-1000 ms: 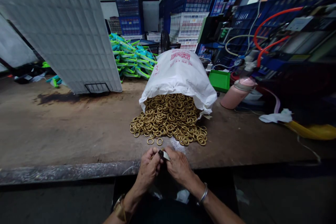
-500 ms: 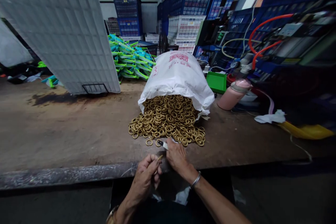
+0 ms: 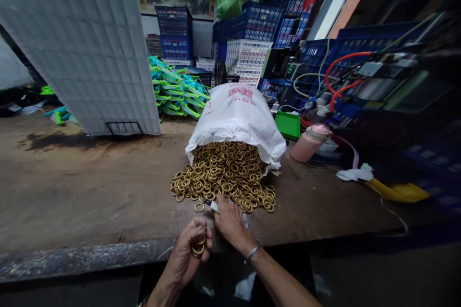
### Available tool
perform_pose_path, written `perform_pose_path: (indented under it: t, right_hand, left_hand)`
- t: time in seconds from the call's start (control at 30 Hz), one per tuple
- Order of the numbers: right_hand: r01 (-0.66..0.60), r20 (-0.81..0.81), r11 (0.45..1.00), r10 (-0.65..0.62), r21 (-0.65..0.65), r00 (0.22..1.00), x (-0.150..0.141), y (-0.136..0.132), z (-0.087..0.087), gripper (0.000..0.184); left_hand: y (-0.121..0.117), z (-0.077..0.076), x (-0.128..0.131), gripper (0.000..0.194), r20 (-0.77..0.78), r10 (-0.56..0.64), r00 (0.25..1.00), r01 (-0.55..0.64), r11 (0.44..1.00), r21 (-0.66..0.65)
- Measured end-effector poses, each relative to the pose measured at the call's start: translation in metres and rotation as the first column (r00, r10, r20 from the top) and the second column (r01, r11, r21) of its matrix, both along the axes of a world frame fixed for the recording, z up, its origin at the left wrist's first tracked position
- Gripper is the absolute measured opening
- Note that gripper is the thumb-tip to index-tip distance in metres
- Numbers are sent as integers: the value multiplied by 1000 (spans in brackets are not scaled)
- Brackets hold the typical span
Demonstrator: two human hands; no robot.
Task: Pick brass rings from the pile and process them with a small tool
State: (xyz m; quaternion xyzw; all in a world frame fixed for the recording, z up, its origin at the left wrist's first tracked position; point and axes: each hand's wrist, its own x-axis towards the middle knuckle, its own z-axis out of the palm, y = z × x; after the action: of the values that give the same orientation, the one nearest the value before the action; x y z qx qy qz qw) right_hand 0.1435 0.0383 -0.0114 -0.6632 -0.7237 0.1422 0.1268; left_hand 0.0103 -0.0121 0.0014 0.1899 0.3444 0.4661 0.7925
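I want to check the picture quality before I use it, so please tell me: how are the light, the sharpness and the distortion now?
Head view: dim, uneven light, bag bright, area under the table nearly black; head view: rings fairly clear, far right edge dark and smeared; head view: stretching toward the sides, seen in the panel.

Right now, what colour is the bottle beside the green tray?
The bottle is pink, best seen in the head view.
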Motion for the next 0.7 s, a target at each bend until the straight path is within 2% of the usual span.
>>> perform_pose_path:
  t: [0.07, 0.13, 0.27, 0.33, 0.4, 0.47, 0.6, 0.7]
  right_hand:
    - [17, -112, 1000, -17, -1, 994, 4, 1, -3, 17]
    - [60, -289, 998, -54, 12, 956, 6, 1, -6, 8]
    - [124, -639, 991, -125, -46, 759, 8, -5, -7, 9]
    - [108, -743, 988, -154, -110, 651, 7, -10, -3, 7]
    - [92, -796, 985, -174, -149, 579, 6, -15, 1, 7]
    - [83, -814, 985, -172, -151, 556, 5, -19, 4, 9]
    - [58, -817, 988, -148, -140, 557, 3, -24, 4, 11]
    - [-8, -808, 989, -113, -144, 578, 5, -26, 6, 12]
  left_hand:
    - [0, 0, 0, 15, 26, -7, 1000, 8, 1000, -25]
    - [1, -1, 1, 15, 37, 14, 999, -12, 998, -62]
    - [4, -5, 5, 20, -24, 122, 992, -124, 985, -119]
    - [4, -6, 8, 24, -72, 147, 987, -154, 983, -98]
    - [4, -6, 11, 26, -117, 158, 980, -165, 985, -49]
    - [3, -4, 14, 29, -152, 167, 974, -168, 986, 10]
    - [1, -2, 18, 28, -213, 126, 969, -108, 989, 97]
    - [2, -5, 19, 29, -316, 120, 941, -84, 989, 123]
